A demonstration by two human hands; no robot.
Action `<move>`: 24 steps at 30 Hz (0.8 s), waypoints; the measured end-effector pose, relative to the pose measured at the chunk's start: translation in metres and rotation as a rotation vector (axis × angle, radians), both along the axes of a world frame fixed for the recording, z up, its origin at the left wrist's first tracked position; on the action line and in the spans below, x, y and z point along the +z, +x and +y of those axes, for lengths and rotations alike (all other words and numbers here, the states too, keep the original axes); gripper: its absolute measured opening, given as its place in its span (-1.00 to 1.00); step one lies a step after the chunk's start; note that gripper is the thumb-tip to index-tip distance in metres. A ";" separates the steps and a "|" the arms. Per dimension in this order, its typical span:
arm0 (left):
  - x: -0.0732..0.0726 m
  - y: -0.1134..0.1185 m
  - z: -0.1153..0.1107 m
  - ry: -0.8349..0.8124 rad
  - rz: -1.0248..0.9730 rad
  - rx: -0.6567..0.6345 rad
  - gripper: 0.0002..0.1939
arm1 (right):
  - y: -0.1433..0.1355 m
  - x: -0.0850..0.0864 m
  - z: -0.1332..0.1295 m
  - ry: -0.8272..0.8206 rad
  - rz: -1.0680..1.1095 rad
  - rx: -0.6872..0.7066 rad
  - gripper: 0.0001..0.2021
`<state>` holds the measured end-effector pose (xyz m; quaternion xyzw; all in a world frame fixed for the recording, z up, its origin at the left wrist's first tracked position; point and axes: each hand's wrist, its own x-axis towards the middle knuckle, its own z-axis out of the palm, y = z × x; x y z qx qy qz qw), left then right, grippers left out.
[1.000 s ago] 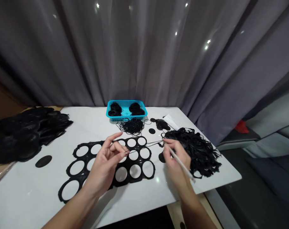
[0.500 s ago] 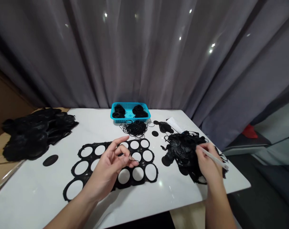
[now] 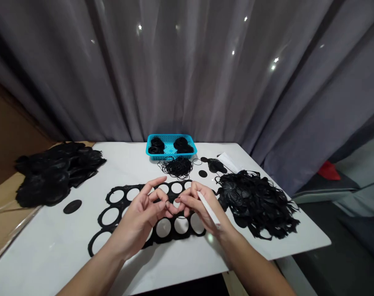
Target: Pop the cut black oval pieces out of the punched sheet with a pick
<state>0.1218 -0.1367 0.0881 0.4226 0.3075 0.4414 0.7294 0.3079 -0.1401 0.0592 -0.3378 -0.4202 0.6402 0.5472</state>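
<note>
A glossy, rumpled black heap lies leftmost. The left hand, half curled, still pinches a thin black strand above the flat black sheet of round holes. The right hand, back from the ribbony black pile at far right, now nears it, closed around a slim white stick; whether its fingertips grip the strand, I cannot tell.

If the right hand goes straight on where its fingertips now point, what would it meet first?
The right hand would most likely meet the left hand first, as it lies directly ahead; they look almost touching, but depth is unclear from this single view.
</note>
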 end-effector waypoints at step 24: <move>-0.140 -0.056 0.078 0.994 1.291 0.067 -0.57 | 0.056 -0.013 0.168 0.211 -0.857 -0.401 -0.62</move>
